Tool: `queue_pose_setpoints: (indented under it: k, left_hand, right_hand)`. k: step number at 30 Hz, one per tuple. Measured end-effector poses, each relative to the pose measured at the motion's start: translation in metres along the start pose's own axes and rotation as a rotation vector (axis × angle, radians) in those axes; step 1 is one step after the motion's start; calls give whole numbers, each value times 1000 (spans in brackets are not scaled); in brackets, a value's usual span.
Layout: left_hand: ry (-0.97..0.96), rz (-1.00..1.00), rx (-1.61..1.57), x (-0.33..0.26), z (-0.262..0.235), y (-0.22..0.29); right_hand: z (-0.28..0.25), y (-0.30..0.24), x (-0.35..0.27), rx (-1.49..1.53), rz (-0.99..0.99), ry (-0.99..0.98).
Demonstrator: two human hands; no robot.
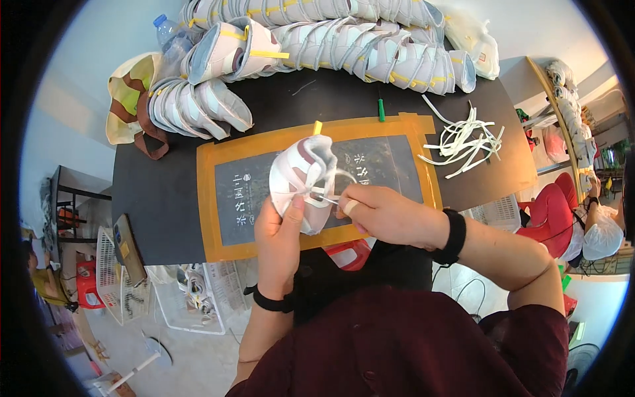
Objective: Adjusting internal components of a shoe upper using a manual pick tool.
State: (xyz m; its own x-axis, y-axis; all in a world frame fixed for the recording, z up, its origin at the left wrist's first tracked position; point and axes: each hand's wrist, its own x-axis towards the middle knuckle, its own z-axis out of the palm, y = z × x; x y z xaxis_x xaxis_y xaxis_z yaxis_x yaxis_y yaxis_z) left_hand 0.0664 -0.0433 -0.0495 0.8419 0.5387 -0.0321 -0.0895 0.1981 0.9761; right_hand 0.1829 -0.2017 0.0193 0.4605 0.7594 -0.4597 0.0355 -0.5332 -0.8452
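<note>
Two hands are busy, just apart, over the taped panel (206, 192): your left hand (281, 228) clamps the shoe upper (289, 173), thumb on its near side, while your right hand (377, 210) closes on a slim tool (325, 199) whose tip meets the upper. The step in hand seems to be working a pale lace (345, 175) through the upper's opening; whether the tip has hooked it, you cannot tell. The next move likely calls for a firm left grip and a straight, gentle pull to the right.

Mind the edges: the table's (159, 218) near edge runs just beneath your wrists. Spare laces (463, 141) lie to the right, a green-handled tool (381, 110) stands beyond the panel, and stacked uppers (370, 56) line the far side. Dark tabletop left of the panel probably offers the easiest room.
</note>
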Motion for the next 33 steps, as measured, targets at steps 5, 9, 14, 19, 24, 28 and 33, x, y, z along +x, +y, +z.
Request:
queue_pose_setpoints:
  k: [5,9,14,19,24,28,33]
  left_hand:
    - [-56,-48,-222,3,-6,2]
    - [-123,-79,-347,6,-10,5]
    - [-123,-118,-452,10,-13,5]
    - [-109,-134,-516,9,-14,8]
    - [-152,-146,-517,10,-16,7]
    - [-125,-139,-474,7,-13,6]
    - [-114,-108,-453,5,-9,6]
  right_hand:
    - [-3,21,-38,-8,-273,301]
    - [-2,33,-38,477,-243,487]
    - [26,29,-18,1165,-40,328]
    - [45,16,0,1233,-112,204]
    - [52,25,14,981,-311,275]
    - [47,18,16,784,-346,300]
    - [36,-7,10,810,-450,252]
